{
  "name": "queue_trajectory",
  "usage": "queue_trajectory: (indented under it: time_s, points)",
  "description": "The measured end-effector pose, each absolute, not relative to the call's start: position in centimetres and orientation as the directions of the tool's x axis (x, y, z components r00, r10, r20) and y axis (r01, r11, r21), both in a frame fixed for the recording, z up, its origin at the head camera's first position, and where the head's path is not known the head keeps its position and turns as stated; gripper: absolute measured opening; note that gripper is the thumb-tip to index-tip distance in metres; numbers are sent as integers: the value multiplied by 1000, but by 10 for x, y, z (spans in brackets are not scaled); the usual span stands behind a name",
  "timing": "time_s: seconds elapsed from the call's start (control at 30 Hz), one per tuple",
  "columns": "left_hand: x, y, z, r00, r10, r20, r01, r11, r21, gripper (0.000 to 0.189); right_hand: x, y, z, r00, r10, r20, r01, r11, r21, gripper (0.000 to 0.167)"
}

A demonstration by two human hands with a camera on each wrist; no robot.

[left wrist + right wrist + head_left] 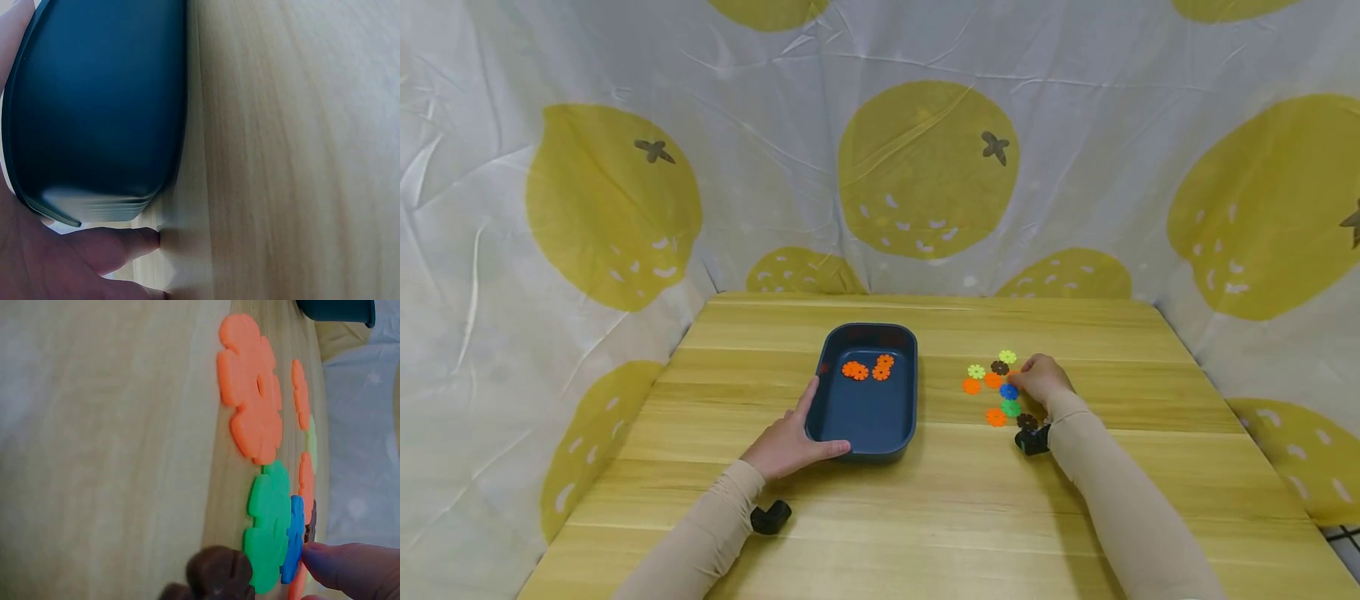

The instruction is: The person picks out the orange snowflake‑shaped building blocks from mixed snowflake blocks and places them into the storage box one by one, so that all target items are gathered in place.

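Observation:
My left hand (782, 446) spreads round the near-left corner of a dark blue tray (865, 421), its thumb along the near rim and its fingers along the left side. In the left wrist view, fingertips (140, 240) reach down beside the tray's outer wall. Several orange flower-shaped discs (853, 371) lie inside the tray. My right hand (1043, 379) is among loose discs on the table, its fingers curled to pinch an orange flower-shaped disc (298, 586), partly hidden by the thumb. A blue disc (292, 540) and a green disc (269, 531) lie beside the thumb.
More orange, yellow-green and brown discs (1027, 422) are scattered round the right hand. The wooden table (940, 517) runs back to a lemon-print cloth (925, 50). A black wrist device (1032, 440) sits near the discs under the right forearm.

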State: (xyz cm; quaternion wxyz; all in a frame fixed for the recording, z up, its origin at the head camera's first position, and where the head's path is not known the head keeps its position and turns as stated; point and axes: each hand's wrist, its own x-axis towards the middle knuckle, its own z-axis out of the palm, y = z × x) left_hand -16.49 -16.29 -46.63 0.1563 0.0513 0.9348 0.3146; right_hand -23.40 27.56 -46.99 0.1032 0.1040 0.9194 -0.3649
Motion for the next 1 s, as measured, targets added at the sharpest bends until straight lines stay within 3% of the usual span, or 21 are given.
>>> queue_trajectory:
  time_s: [0.3, 0.47, 0.67, 1.0]
  points:
    - [-165, -163, -465, -946, 195, -258, 2, 801, 599, 125, -241, 277, -473, -949, 112, -295, 278, 740, -613, 29]
    - [-165, -163, -464, -946, 193, -260, -2, 800, 600, 125, -245, 279, -475, -942, 98, -321, 284, 744, -605, 44]
    - [-165, -162, -464, -946, 192, -262, -6, 797, 604, 124, -243, 278, -474, -946, 120, -302, 285, 751, -595, 27]
    - [-164, -164, -465, -945, 190, -266, -7, 800, 600, 126, -241, 275, -464, -961, 122, -249, 263, 689, -675, 20]
